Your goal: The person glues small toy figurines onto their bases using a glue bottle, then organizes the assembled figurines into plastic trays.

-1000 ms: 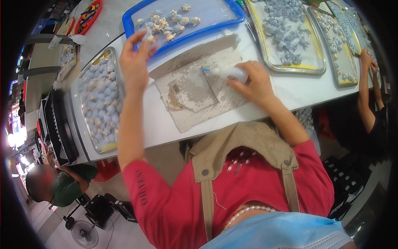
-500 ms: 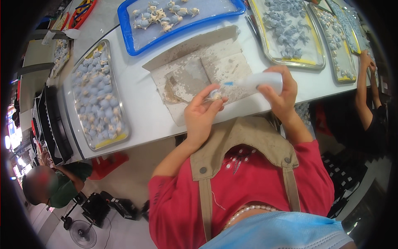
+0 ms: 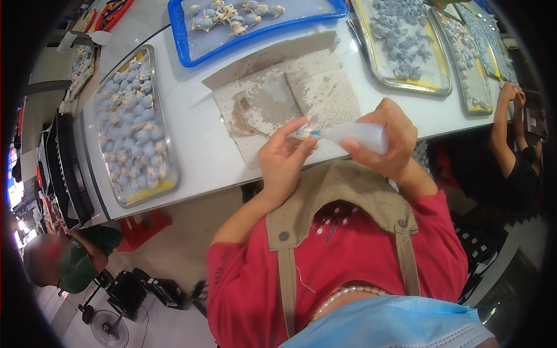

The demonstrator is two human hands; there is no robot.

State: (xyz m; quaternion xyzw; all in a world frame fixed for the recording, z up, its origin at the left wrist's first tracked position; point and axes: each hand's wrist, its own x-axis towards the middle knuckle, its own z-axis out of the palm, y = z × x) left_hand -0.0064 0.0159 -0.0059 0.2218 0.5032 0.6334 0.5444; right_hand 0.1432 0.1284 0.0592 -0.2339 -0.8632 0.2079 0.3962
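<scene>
Between its thumb and fingers, my left hand (image 3: 282, 161) pinches a small pale figurine (image 3: 303, 132) with cream and blue-grey parts, mostly covered by the fingertips. My right hand (image 3: 399, 139) is wrapped round a translucent white squeeze bottle (image 3: 364, 137), tilted nearly level. Its blue nozzle tip (image 3: 315, 133) points left and meets the figurine, or is just beside it; whether they touch I cannot tell. Both hands are above the near edge of a stained, opened-out piece of cardboard (image 3: 325, 87) on the white table (image 3: 200, 168).
On the left lies a metal tray (image 3: 176, 174) of blue-grey and cream figurines. A blue tray (image 3: 200, 60) with similar figurines is at the back. Further metal trays (image 3: 415, 89) of small parts stand at the right, near a co-worker's hands (image 3: 513, 93). Another person (image 3: 87, 261) is at the lower left.
My right hand has brought the squeeze bottle left and down, so its blue tip is now at the figurine. My left hand keeps its pinch in about the same place.
</scene>
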